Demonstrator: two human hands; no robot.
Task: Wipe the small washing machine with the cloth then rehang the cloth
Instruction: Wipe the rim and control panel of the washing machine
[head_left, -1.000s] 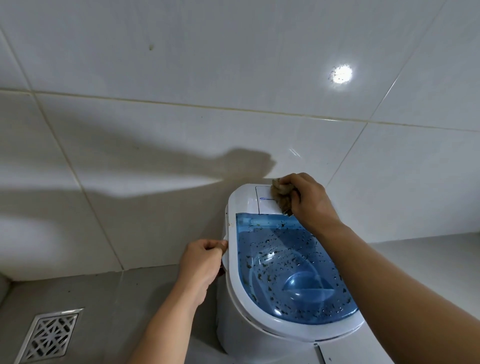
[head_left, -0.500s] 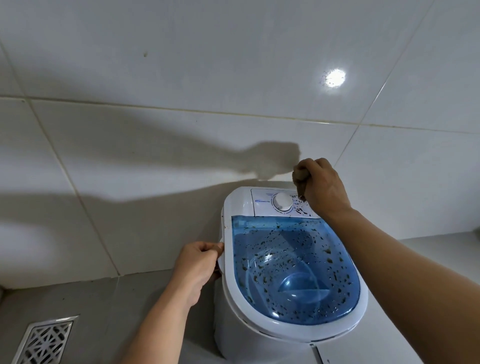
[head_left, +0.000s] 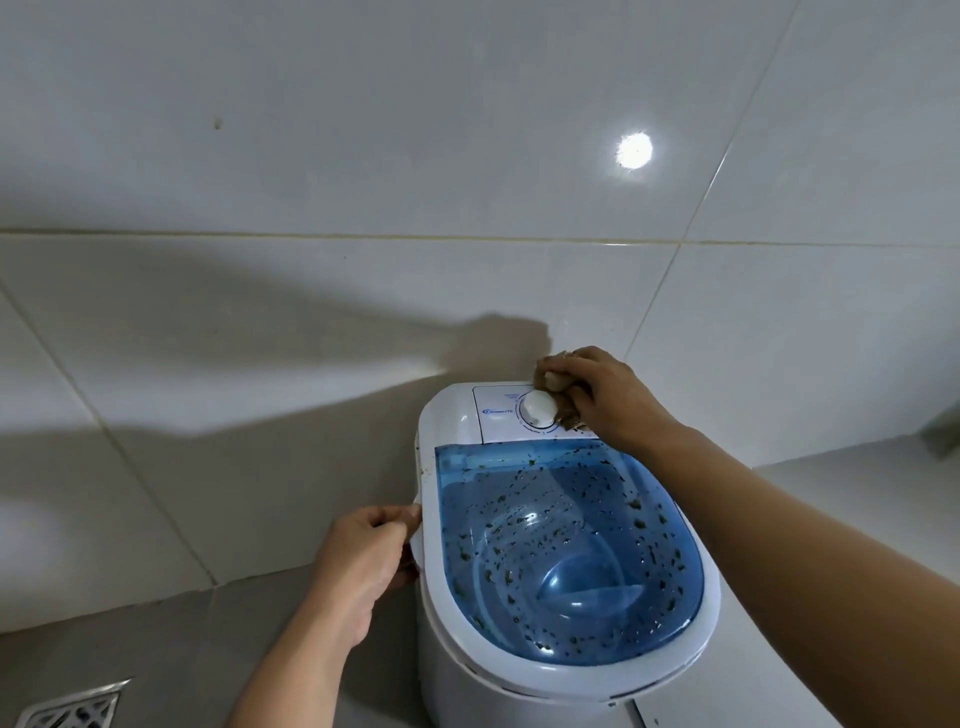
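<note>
The small white washing machine (head_left: 441, 670) stands on the floor against the tiled wall. Its see-through blue lid (head_left: 566, 551) is speckled with dark dirt. At the back, a white control panel carries a round dial (head_left: 537, 407). My right hand (head_left: 608, 397) is closed on a bunched brown cloth (head_left: 563, 402) pressed on the panel just right of the dial. My left hand (head_left: 363, 561) grips the machine's left rim at about mid-length.
A metal floor drain grate (head_left: 72, 709) lies at the bottom left of the grey floor. White tiled walls (head_left: 363, 156) meet in a corner behind the machine. A pale ledge (head_left: 857, 467) runs along the right.
My right hand with the cloth came back down from the panel's rear right corner onto the panel, close beside the dial. The left hand has kept its grip on the rim.
</note>
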